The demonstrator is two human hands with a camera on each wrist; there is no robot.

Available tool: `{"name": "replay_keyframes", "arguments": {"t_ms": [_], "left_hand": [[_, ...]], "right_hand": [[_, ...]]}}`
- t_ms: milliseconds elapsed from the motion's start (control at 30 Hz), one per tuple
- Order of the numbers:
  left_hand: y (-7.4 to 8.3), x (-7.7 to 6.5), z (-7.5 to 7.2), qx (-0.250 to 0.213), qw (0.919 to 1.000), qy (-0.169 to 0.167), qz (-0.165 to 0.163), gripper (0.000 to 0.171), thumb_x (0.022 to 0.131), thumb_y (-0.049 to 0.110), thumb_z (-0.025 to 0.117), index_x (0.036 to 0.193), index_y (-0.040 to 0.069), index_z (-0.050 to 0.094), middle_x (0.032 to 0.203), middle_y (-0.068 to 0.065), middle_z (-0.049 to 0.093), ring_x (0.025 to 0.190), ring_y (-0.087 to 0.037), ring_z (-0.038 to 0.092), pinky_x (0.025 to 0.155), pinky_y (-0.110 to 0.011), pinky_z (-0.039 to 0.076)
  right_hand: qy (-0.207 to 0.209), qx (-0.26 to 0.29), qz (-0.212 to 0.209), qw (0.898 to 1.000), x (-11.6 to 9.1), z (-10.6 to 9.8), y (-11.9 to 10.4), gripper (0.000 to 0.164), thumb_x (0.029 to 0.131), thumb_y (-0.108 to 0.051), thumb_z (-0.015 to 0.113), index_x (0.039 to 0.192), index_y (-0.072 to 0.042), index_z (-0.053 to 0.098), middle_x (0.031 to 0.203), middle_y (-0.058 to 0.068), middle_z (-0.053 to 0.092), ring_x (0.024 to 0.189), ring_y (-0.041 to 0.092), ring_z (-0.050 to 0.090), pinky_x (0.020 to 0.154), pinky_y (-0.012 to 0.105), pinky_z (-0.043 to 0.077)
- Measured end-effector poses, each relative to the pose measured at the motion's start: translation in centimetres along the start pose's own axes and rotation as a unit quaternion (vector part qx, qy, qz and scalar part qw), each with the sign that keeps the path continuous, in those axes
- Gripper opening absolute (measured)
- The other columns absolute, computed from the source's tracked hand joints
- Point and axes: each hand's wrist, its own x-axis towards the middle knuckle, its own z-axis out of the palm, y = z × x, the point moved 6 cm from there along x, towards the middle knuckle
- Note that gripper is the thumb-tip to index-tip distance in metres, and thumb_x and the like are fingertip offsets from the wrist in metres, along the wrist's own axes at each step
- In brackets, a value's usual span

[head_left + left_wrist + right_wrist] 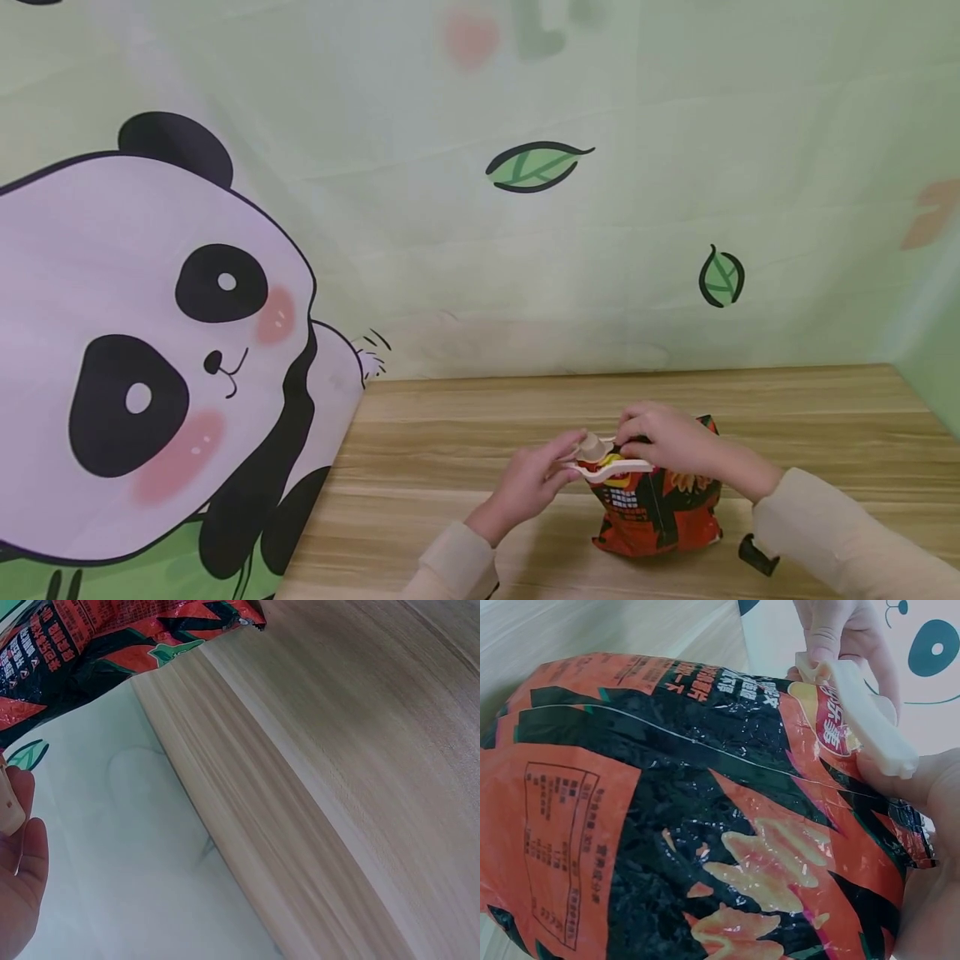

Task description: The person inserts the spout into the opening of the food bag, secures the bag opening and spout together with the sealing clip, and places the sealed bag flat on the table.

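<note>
A red and black chip bag point(656, 512) stands on the table with its top edge up. Across that top lies a white bag clip point(618, 471), its two arms apart and a beige spout-like cap point(592, 448) at the left end. My left hand point(525, 479) pinches the clip's left end between thumb and fingers. From the other side my right hand point(667, 437) grips the bag's top, fingers curled by the clip's free end. Close up in the right wrist view, the clip point(866, 712) runs over the bag front point(727, 802), near the right thumb.
The wood-grain table point(420, 433) reaches back to a pale green cloth backdrop point(420, 208) printed with a panda and leaves. A small black object point(759, 556) lies right of the bag, beside the right sleeve point(817, 508).
</note>
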Motion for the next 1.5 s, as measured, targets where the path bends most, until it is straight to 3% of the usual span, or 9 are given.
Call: {"name": "replay_keyframes", "arguments": {"t_ms": [133, 367, 567, 767, 900, 1167, 1500], "left_hand": [[0.37, -0.03, -0.12, 0.022, 0.9994, 0.014, 0.022, 0.048, 0.083, 0.024, 0.058, 0.129, 0.017, 0.045, 0.113, -0.002, 0.061, 0.092, -0.009, 0.062, 0.076, -0.017, 0.047], [0.53, -0.01, -0.14, 0.021, 0.9989, 0.029, 0.031, 0.045, 0.083, 0.023, 0.058, 0.127, 0.016, 0.048, 0.111, -0.002, 0.062, 0.089, -0.008, 0.063, 0.074, -0.017, 0.048], [0.61, -0.01, -0.25, 0.021, 0.9979, 0.047, 0.04, 0.043, 0.084, 0.024, 0.057, 0.125, 0.016, 0.05, 0.109, -0.001, 0.063, 0.09, -0.008, 0.063, 0.075, -0.019, 0.048], [0.57, -0.1, -0.14, 0.016, 0.9967, 0.062, 0.051, 0.043, 0.083, 0.023, 0.058, 0.125, 0.015, 0.05, 0.109, -0.002, 0.063, 0.091, -0.009, 0.062, 0.076, -0.018, 0.048], [0.59, -0.16, -0.1, 0.018, 0.996, 0.068, 0.055, 0.044, 0.083, 0.023, 0.058, 0.125, 0.015, 0.05, 0.11, -0.002, 0.063, 0.092, -0.009, 0.062, 0.077, -0.018, 0.047], [0.66, -0.12, 0.0, 0.014, 0.9974, 0.059, 0.038, 0.043, 0.085, 0.025, 0.055, 0.126, 0.016, 0.049, 0.11, -0.002, 0.062, 0.093, -0.009, 0.062, 0.077, -0.018, 0.047], [0.77, -0.24, -0.04, 0.027, 0.9964, 0.072, 0.037, 0.042, 0.085, 0.024, 0.055, 0.126, 0.017, 0.049, 0.107, -0.002, 0.064, 0.088, -0.009, 0.063, 0.074, -0.019, 0.048]], "right_hand": [[-0.009, 0.015, 0.009, 1.0, 0.06, -0.05, 0.08, 0.003, 0.08, -0.016, 0.063, 0.079, -0.017, 0.067, 0.078, -0.009, 0.056, 0.067, 0.001, 0.048, 0.058, 0.02, 0.041], [-0.022, 0.028, 0.021, 0.999, -0.05, -0.29, 0.18, 0.009, 0.083, -0.023, 0.06, 0.084, -0.017, 0.065, 0.083, -0.008, 0.059, 0.072, 0.004, 0.053, 0.062, 0.025, 0.044], [-0.063, 0.017, 0.025, 0.998, -0.31, -0.36, 0.08, 0.028, 0.077, -0.034, 0.065, 0.097, -0.014, 0.063, 0.096, -0.003, 0.062, 0.087, 0.013, 0.058, 0.073, 0.034, 0.048], [-0.103, -0.001, 0.073, 0.992, -0.61, -0.18, 0.56, 0.039, 0.074, -0.031, 0.069, 0.107, -0.011, 0.06, 0.103, 0.0, 0.063, 0.092, 0.016, 0.058, 0.074, 0.036, 0.048], [-0.115, -0.01, 0.079, 0.99, -0.72, -0.14, 0.65, 0.042, 0.072, -0.024, 0.071, 0.11, -0.009, 0.059, 0.106, 0.002, 0.062, 0.095, 0.02, 0.058, 0.076, 0.039, 0.047], [-0.089, -0.033, 0.054, 0.994, -0.76, -0.37, 0.25, 0.032, 0.074, -0.015, 0.066, 0.105, -0.012, 0.06, 0.095, -0.003, 0.063, 0.077, 0.006, 0.053, 0.064, 0.028, 0.045], [-0.093, -0.007, 0.058, 0.994, -0.85, -0.54, 0.26, 0.033, 0.079, -0.017, 0.064, 0.111, -0.01, 0.059, 0.102, 0.003, 0.063, 0.087, 0.013, 0.058, 0.071, 0.034, 0.047]]}}
